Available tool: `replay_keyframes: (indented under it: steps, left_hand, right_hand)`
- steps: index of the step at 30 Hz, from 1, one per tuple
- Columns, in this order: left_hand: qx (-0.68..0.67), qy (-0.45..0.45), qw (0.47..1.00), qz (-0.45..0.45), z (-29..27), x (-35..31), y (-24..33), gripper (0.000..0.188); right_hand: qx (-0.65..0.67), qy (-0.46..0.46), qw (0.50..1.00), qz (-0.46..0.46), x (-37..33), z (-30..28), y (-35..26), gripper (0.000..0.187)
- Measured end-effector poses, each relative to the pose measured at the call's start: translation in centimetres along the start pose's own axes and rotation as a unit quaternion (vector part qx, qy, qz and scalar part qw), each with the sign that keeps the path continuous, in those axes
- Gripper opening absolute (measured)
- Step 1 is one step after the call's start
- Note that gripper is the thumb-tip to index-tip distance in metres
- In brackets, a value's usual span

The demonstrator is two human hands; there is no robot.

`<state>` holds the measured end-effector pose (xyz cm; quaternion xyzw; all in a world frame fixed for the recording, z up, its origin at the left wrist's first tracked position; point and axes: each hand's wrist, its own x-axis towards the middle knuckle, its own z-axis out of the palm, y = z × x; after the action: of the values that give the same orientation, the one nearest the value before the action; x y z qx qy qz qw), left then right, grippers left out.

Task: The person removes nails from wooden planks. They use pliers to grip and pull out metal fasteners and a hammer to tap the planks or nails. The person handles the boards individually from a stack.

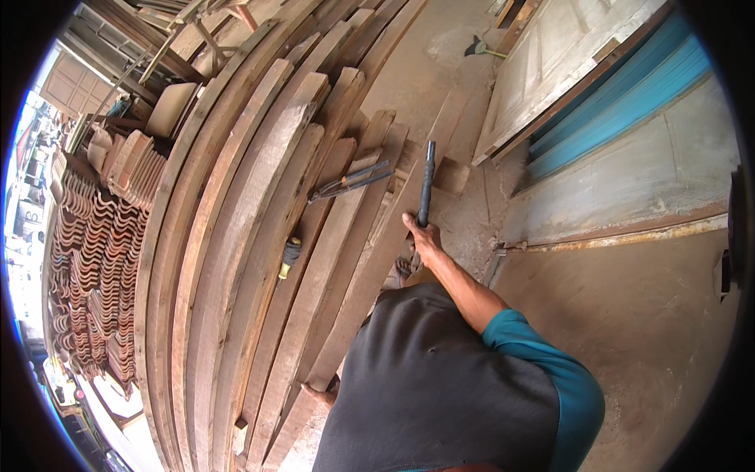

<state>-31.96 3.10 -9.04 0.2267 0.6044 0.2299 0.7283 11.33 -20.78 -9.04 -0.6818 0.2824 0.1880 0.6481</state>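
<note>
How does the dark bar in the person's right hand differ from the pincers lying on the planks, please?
The dark bar is one straight rod, gripped at its lower end by the right hand; the pincers have two spread handles and lie untouched on the planks. The bar points up the picture; the pincers lie slanted. Both look like metal.

Right hand [425, 236] fisted, arm outstretched, left hand [324, 391] low

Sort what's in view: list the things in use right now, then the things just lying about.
In use:
- right hand, gripping the dark metal bar
- long brown wooden plank under the bar
- left hand, at that plank's near end

Lying about:
- grey metal pincers on the planks
- tool with black and yellow handle
- stacked reddish clay roof tiles
- blue panel by the wall
</note>
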Motion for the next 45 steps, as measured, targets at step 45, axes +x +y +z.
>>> replay_keyframes:
  steps: [45]
  left_hand:
    - [0.707, -0.510, 0.463, 0.158, 38.1, -3.6, -2.5, 0.101]
  right_hand:
    - [-0.176, -0.057, 0.980, 0.069, 2.1, -27.7, -8.4, 0.027]
